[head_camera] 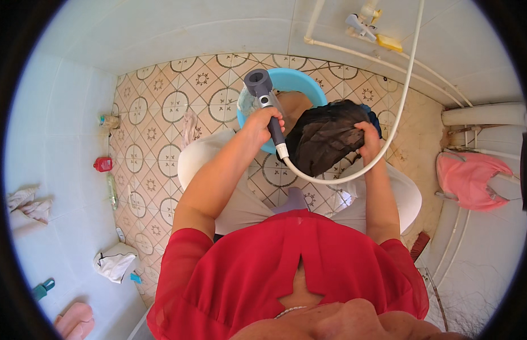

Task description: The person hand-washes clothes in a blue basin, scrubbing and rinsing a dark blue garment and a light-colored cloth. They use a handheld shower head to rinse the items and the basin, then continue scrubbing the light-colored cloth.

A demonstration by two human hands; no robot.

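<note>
My left hand (pixel 265 123) is closed around the handle of a dark grey shower head (pixel 262 87) with a round ring-shaped head. A white hose (pixel 344 180) runs from its lower end, curving under the cloth and up past my right wrist. My right hand (pixel 368 138) grips the right edge of a bunched black garment (pixel 327 136), which hangs over the right side of a light blue plastic basin (pixel 299 76). Brown and whitish items lie partly hidden in the basin. A dark blue cloth (pixel 372 119) shows behind the black one. Whether water flows is hard to tell.
Patterned floor tiles (pixel 138 159) surround the basin. White pipes (pixel 352 46), a tap (pixel 362 26) and a yellow sponge (pixel 388 43) are on the far wall. A pink cloth (pixel 469 178) hangs at right. At left are a red bottle (pixel 103 164) and a white cloth (pixel 117 263).
</note>
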